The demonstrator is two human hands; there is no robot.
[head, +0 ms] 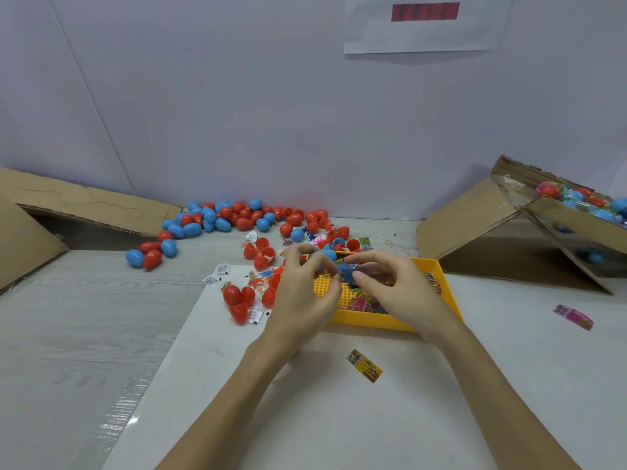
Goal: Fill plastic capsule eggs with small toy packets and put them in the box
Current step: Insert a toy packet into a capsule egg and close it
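Blue plastic capsule egg half (324, 256): held at the fingertips of the left hand (305, 293), above the far left part of the yellow plastic tray (380, 322). Blue printed toy packet (347, 271): pinched by the right hand (400, 286), its left end just beside the egg half; whether it has entered the shell cannot be told. Both hands: fingers curled, forearms reaching in from the worktop's near edge, meeting over the tray. Closed red and blue eggs (217, 220): heaped along the worktop's far edge. Open cardboard box (529, 228): tilted at the far right corner, holding filled eggs. Yellow packet (364, 365): near the tray's near side.
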